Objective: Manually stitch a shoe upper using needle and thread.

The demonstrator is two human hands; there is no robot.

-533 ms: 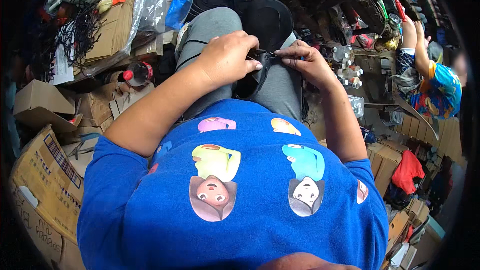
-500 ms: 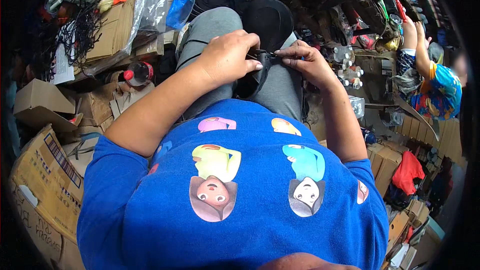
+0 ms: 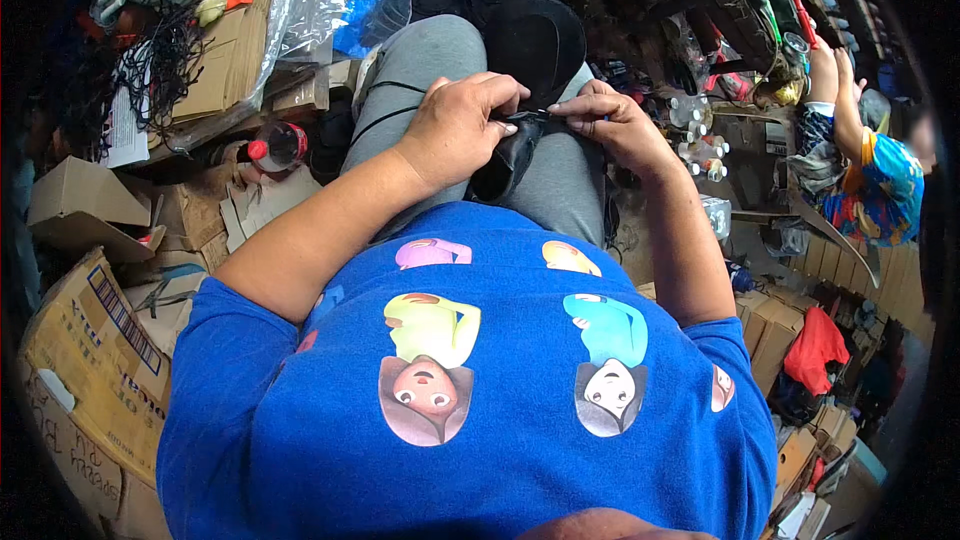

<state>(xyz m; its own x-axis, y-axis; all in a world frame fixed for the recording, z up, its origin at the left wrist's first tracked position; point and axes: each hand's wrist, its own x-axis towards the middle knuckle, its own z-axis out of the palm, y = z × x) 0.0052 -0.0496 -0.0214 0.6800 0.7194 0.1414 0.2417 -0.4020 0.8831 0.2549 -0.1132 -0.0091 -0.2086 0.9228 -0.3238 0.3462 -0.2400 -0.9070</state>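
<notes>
A black shoe [image 3: 535, 45] lies along my lap, its broad rounded end away from me and its hollow heel end toward me. My left hand [image 3: 462, 125] is closed on the shoe's side, with thumb and fingers at its edge. From the right, my right hand [image 3: 612, 122] pinches a small thin piece against the middle of the shoe. It is too small to name, though a slight glint shows there. Thin black cord [image 3: 385, 105] runs across my left thigh. Both hands almost meet over the shoe.
At left are a red-capped bottle [image 3: 260, 150], cardboard boxes [image 3: 95, 205] and a tangle of black cords [image 3: 160, 80]. Clear plastic sheeting [image 3: 310, 10] hangs at the upper left. Small clear bottles [image 3: 700, 150] stand on the right. Beyond them sits another person [image 3: 890, 175].
My left hand has shifted slightly down and its fingers have closed in more over the shoe. The right hand stays pinched near the same spot. The cord on my thigh has moved.
</notes>
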